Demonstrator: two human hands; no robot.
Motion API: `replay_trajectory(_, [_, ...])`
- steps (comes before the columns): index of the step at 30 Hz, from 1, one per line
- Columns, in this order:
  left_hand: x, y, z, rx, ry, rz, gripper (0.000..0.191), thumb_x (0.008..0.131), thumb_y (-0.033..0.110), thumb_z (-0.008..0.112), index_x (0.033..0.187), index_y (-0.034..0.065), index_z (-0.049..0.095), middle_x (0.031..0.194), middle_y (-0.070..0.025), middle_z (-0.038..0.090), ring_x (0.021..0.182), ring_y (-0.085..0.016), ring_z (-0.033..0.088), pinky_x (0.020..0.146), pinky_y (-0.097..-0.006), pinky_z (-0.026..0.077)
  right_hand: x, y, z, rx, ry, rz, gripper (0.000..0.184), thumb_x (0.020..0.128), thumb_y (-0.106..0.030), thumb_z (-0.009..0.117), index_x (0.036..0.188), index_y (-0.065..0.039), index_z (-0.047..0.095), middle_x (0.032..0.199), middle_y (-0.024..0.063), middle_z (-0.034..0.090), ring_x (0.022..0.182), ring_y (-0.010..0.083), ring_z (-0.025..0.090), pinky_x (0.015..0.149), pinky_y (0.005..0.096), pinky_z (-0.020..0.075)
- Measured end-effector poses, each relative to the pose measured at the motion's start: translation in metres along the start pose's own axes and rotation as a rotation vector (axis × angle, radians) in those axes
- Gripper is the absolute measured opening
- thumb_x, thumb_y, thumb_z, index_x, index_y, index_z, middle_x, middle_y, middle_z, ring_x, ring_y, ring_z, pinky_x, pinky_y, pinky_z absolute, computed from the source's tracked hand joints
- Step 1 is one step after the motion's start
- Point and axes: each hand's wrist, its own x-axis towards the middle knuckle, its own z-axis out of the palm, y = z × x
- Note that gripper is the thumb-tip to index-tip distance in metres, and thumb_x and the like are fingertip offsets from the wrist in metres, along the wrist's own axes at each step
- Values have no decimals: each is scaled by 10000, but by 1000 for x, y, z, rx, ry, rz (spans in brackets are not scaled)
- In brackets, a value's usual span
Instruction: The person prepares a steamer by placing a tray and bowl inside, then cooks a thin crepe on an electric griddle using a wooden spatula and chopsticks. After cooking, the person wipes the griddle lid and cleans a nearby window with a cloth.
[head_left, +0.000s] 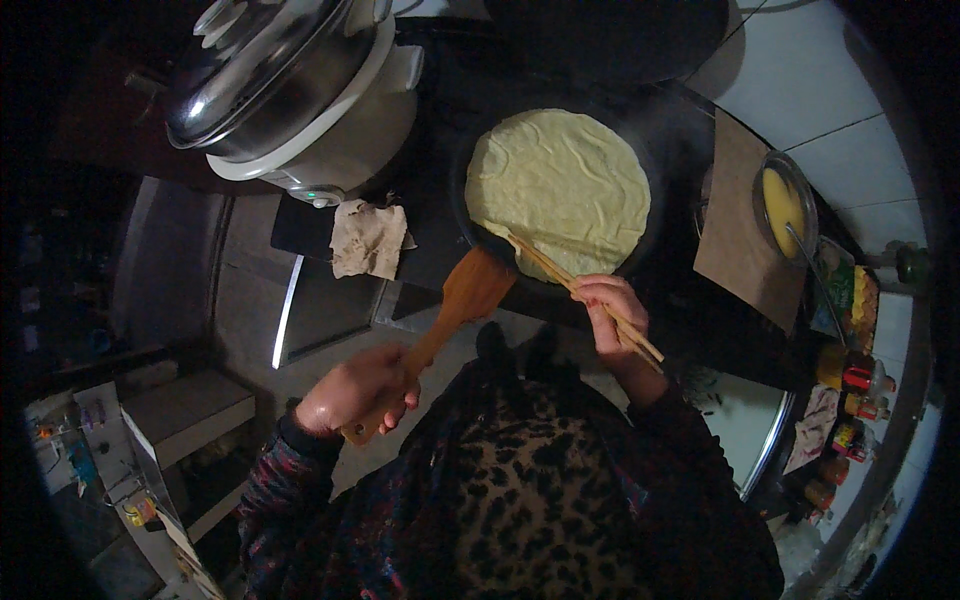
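A round, pale yellow pancake (559, 187) with a wrinkled surface nearly fills the dark flat pan (459, 214). My left hand (360, 390) grips the handle of a wooden spatula (474, 285), whose wide blade reaches the pan's near left rim. In my right hand (615, 311) is a pair of wooden chopsticks (541, 261). Their tips meet the pancake's near left edge, where a small flap looks folded or lifted. Whether the spatula blade goes beneath the pancake, I cannot tell.
A white electric cooker (352, 142) with a metal lid stands at the back left, beside a folded cloth (367, 238). To the right, a bowl of yellow batter (781, 210) with a ladle sits by a brown board (739, 225). Several condiment bottles (855, 375) line the wall.
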Motion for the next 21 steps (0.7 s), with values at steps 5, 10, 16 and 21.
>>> replay_trajectory(5, [6, 20, -4, 57, -15, 6, 338, 916, 184, 497, 1204, 7, 494, 789, -57, 577, 502, -102, 506, 436, -238, 417, -1, 2, -1, 69, 50, 36, 127, 917, 26, 546, 1002, -8, 635, 1066, 166, 656, 939, 250, 659, 829, 334, 538])
replay_trajectory(10, [12, 38, -8, 79, 0, 0, 314, 891, 172, 515, 1159, 9, 505, 788, -67, 595, 531, -106, 529, 431, -246, 423, 0, 0, 1, 112, 80, 45, 129, 923, 26, 538, 1006, -5, 632, 1078, 172, 645, 917, 226, 664, 823, 324, 543])
replay_trajectory(16, [31, 59, -16, 226, -64, -11, 280, 896, 90, 470, 1149, -23, 515, 802, -88, 630, 549, -143, 585, 476, -290, 495, 1, -3, 0, 129, 66, 33, 131, 919, 31, 542, 1008, 1, 632, 1077, 168, 642, 906, 225, 666, 814, 317, 549])
replay_trajectory(21, [34, 62, -19, 243, -45, -27, 245, 898, 83, 470, 1113, -22, 524, 800, -95, 635, 541, -140, 583, 465, -287, 496, 0, -9, -4, 135, 59, 52, 133, 926, 19, 538, 1019, 4, 631, 1097, 173, 627, 893, 217, 667, 805, 319, 550])
